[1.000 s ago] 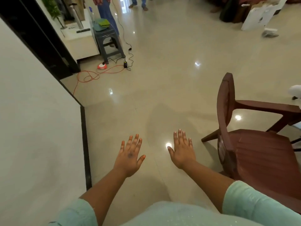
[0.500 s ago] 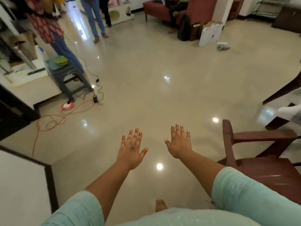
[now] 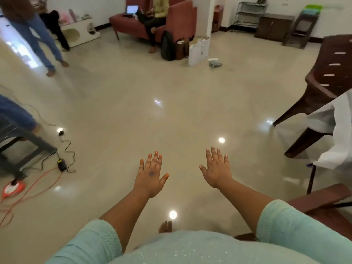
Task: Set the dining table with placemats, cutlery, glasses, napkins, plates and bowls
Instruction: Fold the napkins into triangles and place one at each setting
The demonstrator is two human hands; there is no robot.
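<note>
My left hand (image 3: 151,175) and my right hand (image 3: 216,169) are stretched out in front of me, palms down, fingers spread, holding nothing, above a shiny beige floor. At the right edge a white cloth (image 3: 335,134) hangs over the corner of a table. No placemats, cutlery, glasses, napkins, plates or bowls are in view.
A brown plastic chair (image 3: 327,77) stands at the right, another chair (image 3: 323,204) at the lower right. A grey stool (image 3: 21,147), black adapter (image 3: 62,164) and orange cable (image 3: 43,184) lie at the left. People stand at the upper left; one sits on a red sofa (image 3: 177,20).
The view has swung right and up, away from the white wall toward the open room. Both hands stay spread and empty in front of me.
</note>
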